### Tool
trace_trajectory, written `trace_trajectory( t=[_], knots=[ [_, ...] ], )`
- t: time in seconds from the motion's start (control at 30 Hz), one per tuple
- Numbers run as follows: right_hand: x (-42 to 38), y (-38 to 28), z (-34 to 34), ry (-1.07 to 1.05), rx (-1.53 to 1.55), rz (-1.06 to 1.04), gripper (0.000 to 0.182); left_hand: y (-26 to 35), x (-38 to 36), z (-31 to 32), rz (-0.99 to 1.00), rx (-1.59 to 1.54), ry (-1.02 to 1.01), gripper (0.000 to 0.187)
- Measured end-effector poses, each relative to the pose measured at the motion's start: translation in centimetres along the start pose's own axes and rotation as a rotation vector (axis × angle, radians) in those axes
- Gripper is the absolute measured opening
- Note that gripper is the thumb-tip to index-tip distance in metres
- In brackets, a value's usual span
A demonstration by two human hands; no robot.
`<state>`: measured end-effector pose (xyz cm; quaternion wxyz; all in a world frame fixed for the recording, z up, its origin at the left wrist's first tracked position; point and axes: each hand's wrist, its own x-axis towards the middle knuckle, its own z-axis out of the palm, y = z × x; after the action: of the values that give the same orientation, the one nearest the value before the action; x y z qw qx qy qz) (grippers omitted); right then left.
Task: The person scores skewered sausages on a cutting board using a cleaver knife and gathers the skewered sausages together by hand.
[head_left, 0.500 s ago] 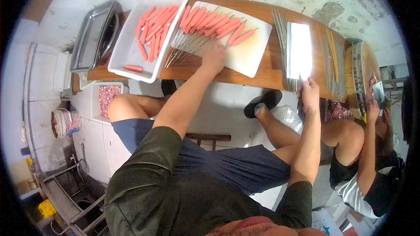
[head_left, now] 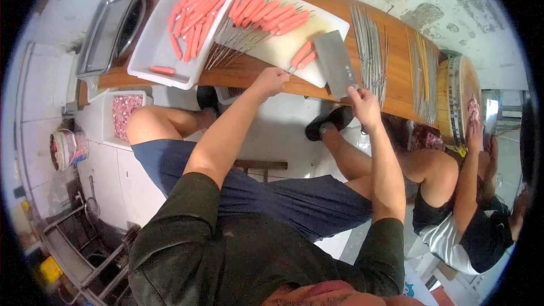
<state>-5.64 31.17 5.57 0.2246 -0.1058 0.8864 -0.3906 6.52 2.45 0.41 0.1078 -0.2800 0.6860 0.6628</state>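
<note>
My left hand [head_left: 272,83] is closed at the front edge of the white cutting board [head_left: 279,50], gripping the ends of metal skewers. On them are two pink sausages [head_left: 306,55], lying over the board and pointing away from me. My right hand [head_left: 365,105] is wrapped round the handle of a cleaver [head_left: 335,63]. Its broad grey blade is held over the board's right side, close beside the two sausages. More skewered sausages [head_left: 273,16] lie in a row along the back of the board, their bare skewer ends toward me.
Loose sausages fill part of a white tub [head_left: 165,79]. Bare metal skewers [head_left: 371,51] lie right of the board, and more skewers [head_left: 422,79] farther right. A metal tray [head_left: 93,68] stands at left. At right, a co-worker's hand [head_left: 475,133] is by a round chopping block [head_left: 462,99].
The cleaver came from the skewers on the right, left to the board. My left hand drew two skewered sausages toward the board's front edge, away from the row.
</note>
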Motion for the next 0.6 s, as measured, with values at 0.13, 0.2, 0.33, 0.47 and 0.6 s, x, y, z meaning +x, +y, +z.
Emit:
trace_trajectory(
  t=[0.13, 0.2, 0.33, 0.47, 0.6],
  knots=[
    [0.3, -2.7, 0.7, -0.078, -0.108, 0.013, 0.05, -0.4, 0.8, -0.4, -0.063, -0.143, -0.11, 0.018],
    [0.2, -4.2, 1.1, -0.087, -0.081, -0.012, 0.051, -0.2, 0.8, -0.4, -0.052, -0.131, -0.117, 0.018],
    [2.4, -3.1, 2.3, -0.069, -0.217, -0.046, 0.051, 0.1, 1.1, -0.4, -0.047, -0.162, -0.095, 0.019],
    [2.9, -2.9, 2.0, -0.078, -0.226, -0.056, 0.051, 0.1, 1.8, -0.5, -0.057, -0.132, -0.103, 0.021],
    [3.0, -4.0, 1.4, -0.097, -0.237, -0.058, 0.051, 0.3, 1.9, -0.2, -0.095, -0.176, -0.086, 0.019]
  ],
)
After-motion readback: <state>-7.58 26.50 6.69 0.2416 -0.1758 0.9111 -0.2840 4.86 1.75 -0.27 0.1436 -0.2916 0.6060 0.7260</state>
